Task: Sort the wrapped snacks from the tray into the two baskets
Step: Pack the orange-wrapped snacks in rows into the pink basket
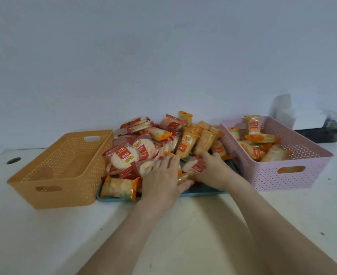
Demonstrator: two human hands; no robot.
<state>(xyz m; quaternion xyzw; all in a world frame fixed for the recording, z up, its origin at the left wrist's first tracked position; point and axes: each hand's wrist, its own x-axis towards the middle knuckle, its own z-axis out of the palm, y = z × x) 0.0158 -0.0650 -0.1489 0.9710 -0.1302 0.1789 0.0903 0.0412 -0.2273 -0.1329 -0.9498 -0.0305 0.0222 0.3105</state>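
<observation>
Your heap of small crinkly film-wrapped rice-cracker packets (159, 143), red-ended and orange-ended, still sits piled on the flat blue plastic tray (203, 192), between the empty orange perforated plastic basket (64, 197) and the pink perforated plastic basket (294, 175), which already holds orange-ended packets. Your left hand (163, 179) lies flat, fingers loosely spread over the near packets; your right hand (211, 169) curls its fingers around a red-ended packet (197, 164). Expect these to be light, slick and brittle inside, so pinch the crimped end seam or cup the flat faces gently, never squeeze
</observation>
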